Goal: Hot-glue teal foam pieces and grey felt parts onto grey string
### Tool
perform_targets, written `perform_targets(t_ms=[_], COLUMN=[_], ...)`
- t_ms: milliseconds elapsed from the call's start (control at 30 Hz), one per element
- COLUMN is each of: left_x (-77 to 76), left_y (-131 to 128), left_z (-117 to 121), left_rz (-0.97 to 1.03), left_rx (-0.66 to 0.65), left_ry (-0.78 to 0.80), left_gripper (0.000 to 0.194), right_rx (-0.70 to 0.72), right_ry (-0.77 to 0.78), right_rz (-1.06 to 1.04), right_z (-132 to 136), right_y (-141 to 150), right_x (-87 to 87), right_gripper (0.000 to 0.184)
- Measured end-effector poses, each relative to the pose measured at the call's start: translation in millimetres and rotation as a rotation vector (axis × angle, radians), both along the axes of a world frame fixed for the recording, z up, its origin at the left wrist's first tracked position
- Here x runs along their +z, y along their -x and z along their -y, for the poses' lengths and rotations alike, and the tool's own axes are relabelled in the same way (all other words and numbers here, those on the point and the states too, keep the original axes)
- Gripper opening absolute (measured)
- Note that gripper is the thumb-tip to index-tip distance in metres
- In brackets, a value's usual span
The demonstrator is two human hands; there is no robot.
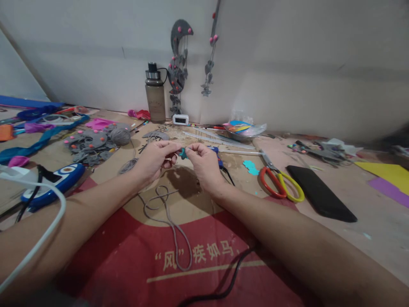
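Note:
A small teal cutout piece [183, 153] is pinched between the fingertips of both hands, above the brown and red board. My left hand [156, 160] is closed on its left side, thumb and forefinger pressed together. From the right, my right hand [207, 166] grips the same piece, its fingers curled. Grey yarn [172, 224] lies in loose loops below the hands. Just behind the right wrist sits a blue tool with a cord [220, 161], partly hidden. Flat turquoise cutouts [251, 167] rest to the right.
Scissors [281, 181] with red and yellow handles lie right, beside a black phone-like slab [321, 192]. Grey felt pieces and a yarn ball [120, 134] are at left. A water bottle [155, 96] and small clock [180, 120] stand near the wall. A black cord [234, 277] crosses the front.

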State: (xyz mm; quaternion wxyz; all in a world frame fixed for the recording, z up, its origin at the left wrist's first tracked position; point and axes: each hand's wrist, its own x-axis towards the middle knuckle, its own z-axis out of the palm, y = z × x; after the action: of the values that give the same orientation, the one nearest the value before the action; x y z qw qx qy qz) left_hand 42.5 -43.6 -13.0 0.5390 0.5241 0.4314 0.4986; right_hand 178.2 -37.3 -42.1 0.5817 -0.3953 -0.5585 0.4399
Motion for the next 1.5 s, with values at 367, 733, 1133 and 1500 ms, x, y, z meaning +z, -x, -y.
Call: perform_targets(t_ms=[367,733,1133,1500], left_x=[10.6,13.7,-10.2,-18.0], left_y=[1.2,0.2,7.5,10.2], left_z=[8.8,12.5,2.1,-1.6], left_rz=[-0.499,-0.634,-0.536,-0.657], left_rx=[0.100,0.157,0.103,0.187], left_ry=[-0.339,-0.378,-0.230,-0.353], left_gripper=[0.020,0.014,0.024,0.023], right_rx=[-0.003,0.011,-0.025,-0.039], right_ry=[-0.030,-0.037,0.053,0.065], right_rz=[0.059,0.111,0.228,0.275], right_z=[3.0,9.9,5.8,2.7], right_y=[-1.4,1.0,2.7,5.2], right_x=[-0.8,-0.5,-7.1,-5.6], right_gripper=[0.014,0.015,0.017,0.013])
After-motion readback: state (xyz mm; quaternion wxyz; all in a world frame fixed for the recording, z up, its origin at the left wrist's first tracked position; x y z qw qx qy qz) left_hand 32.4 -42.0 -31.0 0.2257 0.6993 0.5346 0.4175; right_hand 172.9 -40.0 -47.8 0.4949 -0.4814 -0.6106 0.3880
